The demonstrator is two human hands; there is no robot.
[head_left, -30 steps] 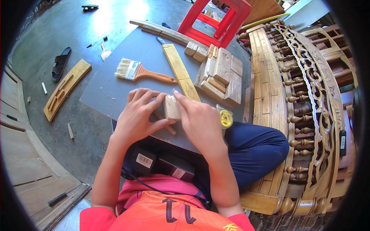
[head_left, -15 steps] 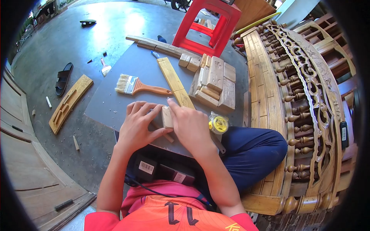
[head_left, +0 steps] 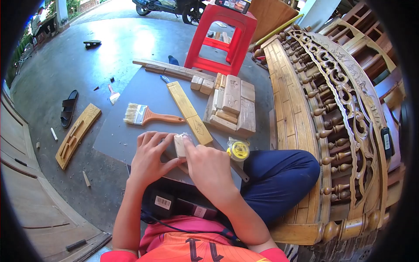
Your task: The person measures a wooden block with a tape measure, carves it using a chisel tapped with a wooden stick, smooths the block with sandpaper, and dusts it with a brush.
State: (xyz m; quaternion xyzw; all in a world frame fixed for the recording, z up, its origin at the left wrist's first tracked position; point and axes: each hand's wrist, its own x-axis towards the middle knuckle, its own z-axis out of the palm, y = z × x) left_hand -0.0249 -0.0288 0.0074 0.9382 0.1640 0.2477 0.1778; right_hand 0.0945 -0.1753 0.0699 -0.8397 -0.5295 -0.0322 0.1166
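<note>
A small pale wooden block (head_left: 180, 147) stands between my two hands, low over the near part of the grey board (head_left: 114, 137). My left hand (head_left: 150, 158) grips its left side, fingertips at the far end and thumb near the bottom. Curled against the right side, my right hand (head_left: 208, 168) has its index finger at the block's far top end. A whitish bit shows at that fingertip, too small to name. A flat paintbrush (head_left: 152, 116) with an orange handle lies beyond my hands. Next to it is a long yellowish wood strip (head_left: 190, 112) with markings.
Stacked wood blocks (head_left: 231, 107) sit at the board's right, with a yellow tape roll (head_left: 238, 149) nearer my knee. Behind stands a red stool (head_left: 235, 59). A carved wooden bench (head_left: 301, 131) borders the right. A slotted wood piece (head_left: 78, 135) and a sandal (head_left: 69, 108) lie left.
The camera view has tilted up slightly, so most things sit lower and more to the left. My right index finger has bent down onto the block's far end; my left hand keeps its grip.
</note>
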